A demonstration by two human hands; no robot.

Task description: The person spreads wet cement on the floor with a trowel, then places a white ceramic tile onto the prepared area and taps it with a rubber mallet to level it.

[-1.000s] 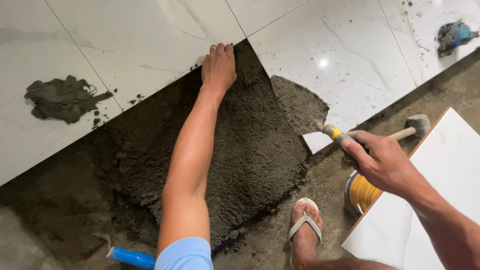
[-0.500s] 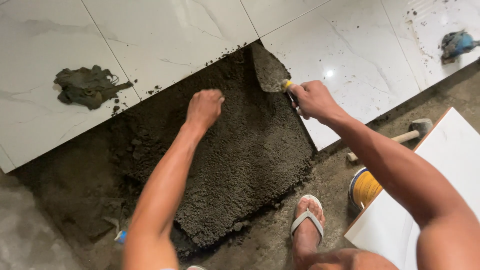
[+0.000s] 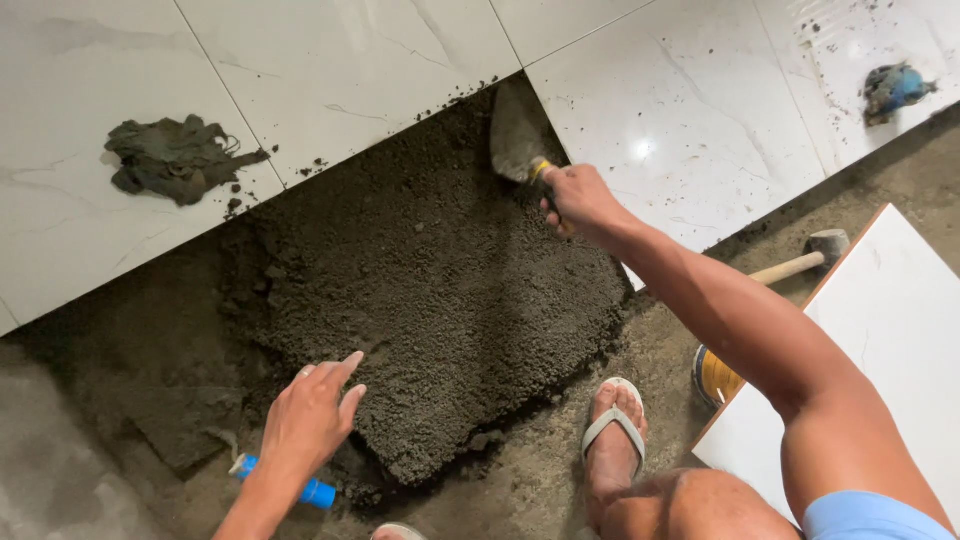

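A dark bed of wet mortar (image 3: 430,290) fills the untiled gap between white marbled floor tiles (image 3: 330,70). My right hand (image 3: 578,200) grips the yellow handle of a trowel (image 3: 516,135), whose grey blade lies at the far edge of the mortar against the tile corner. My left hand (image 3: 312,418) hovers with fingers apart over the near left edge of the mortar, holding nothing. A blue-handled tool (image 3: 290,485) lies just below that hand, partly hidden by my wrist.
A loose white tile (image 3: 890,360) lies at the right with a rubber mallet (image 3: 805,257) beside it and a yellow roll (image 3: 715,378) under its edge. My sandalled foot (image 3: 615,440) rests near the mortar. A dirty rag (image 3: 170,160) lies on the left tile, a blue object (image 3: 893,90) far right.
My left hand has pulled back from the far side of the mortar to its near left edge. My right hand has carried the trowel from the right side up to the far tile corner.
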